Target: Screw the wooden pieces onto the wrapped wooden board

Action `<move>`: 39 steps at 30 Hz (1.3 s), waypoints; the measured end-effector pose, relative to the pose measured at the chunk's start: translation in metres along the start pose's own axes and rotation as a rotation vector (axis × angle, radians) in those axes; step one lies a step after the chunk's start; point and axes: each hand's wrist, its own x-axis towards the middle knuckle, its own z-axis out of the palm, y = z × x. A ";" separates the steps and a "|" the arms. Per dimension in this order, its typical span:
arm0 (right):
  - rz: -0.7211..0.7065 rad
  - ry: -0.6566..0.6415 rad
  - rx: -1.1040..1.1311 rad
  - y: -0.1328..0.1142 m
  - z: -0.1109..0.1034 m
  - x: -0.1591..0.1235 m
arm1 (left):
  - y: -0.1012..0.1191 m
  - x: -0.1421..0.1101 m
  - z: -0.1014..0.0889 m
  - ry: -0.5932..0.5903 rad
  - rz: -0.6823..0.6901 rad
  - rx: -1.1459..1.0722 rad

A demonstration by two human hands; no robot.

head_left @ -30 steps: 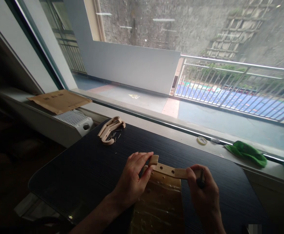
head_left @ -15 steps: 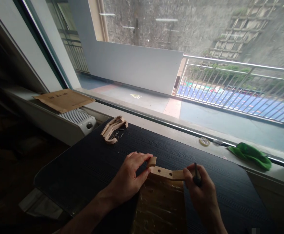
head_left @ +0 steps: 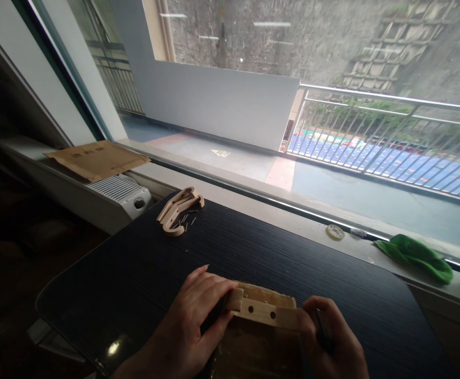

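Note:
My left hand (head_left: 198, 310) grips the curled end of a pale wooden hook piece (head_left: 262, 312) between thumb and fingers. Two dark holes show in its flat middle. At its other end, my right hand (head_left: 336, 337) pinches the wood and also has a dark, slim tool (head_left: 323, 330) in its fingers; the tool's tip is hard to make out. Under the hook piece lies a brown wooden board (head_left: 259, 350) with a shiny surface, its far edge showing just beyond the hook. Whether the two touch, I cannot tell.
On the black table (head_left: 135, 273), more wooden hook pieces (head_left: 178, 210) lie at the far left beside several small screws (head_left: 186, 220). The windowsill holds a roll of tape (head_left: 335, 232) and a green cloth (head_left: 415, 258). A brown envelope (head_left: 99, 159) rests on the white radiator (head_left: 123, 196).
Both hands have brought the hook piece lower and nearer to me, from the board's far edge to over its surface. The dark tool has tilted. My view has shifted slightly.

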 end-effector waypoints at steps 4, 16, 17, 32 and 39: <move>-0.011 -0.028 -0.012 -0.006 0.003 0.011 | -0.006 0.005 0.004 0.012 -0.004 0.035; -0.036 0.005 -0.035 0.005 0.010 0.021 | -0.014 0.007 0.015 0.060 -0.070 0.007; -0.031 0.009 -0.033 0.004 0.011 0.021 | -0.014 0.007 0.015 0.060 -0.082 -0.005; -0.062 0.026 -0.034 0.003 0.007 0.014 | 0.005 -0.043 0.031 0.037 -0.304 -0.203; -0.058 0.031 -0.101 0.006 0.008 0.017 | 0.003 -0.036 0.027 0.092 -0.397 -0.309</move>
